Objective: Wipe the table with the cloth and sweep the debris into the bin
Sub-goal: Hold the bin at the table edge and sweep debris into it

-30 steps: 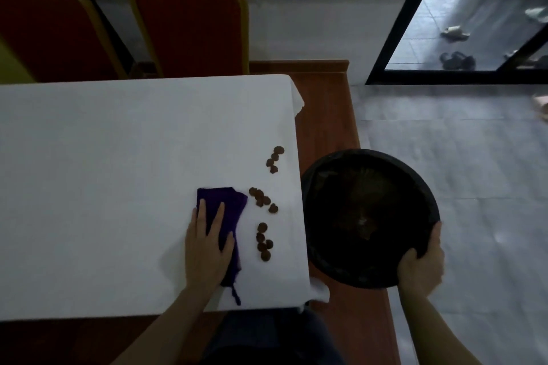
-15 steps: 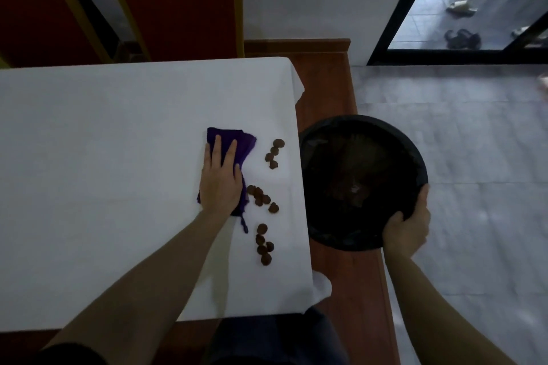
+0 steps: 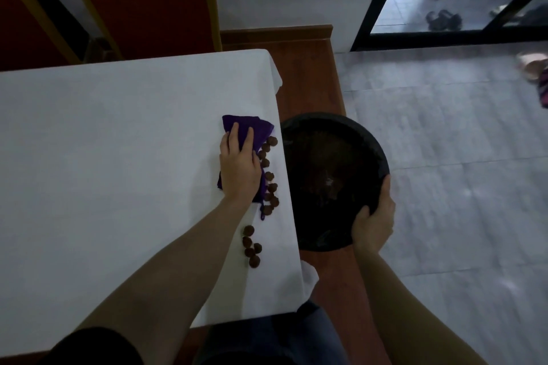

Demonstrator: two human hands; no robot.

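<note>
Debris [image 3: 251, 246]: loose brown cluster, near right part of table [image 3: 103, 157]; right hand [image 3: 374, 224]: fingers curled over near rim of black bin [image 3: 332, 181], right of table edge; left hand [image 3: 239, 170]: fingers straight, slightly spread, flat on purple cloth [image 3: 252, 130]; more pieces along cloth's right edge.

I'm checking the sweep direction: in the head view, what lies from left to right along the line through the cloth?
White tablecloth → left hand pressing the purple cloth → brown debris pieces → black bin → right hand gripping its rim → grey tiled floor.
</note>
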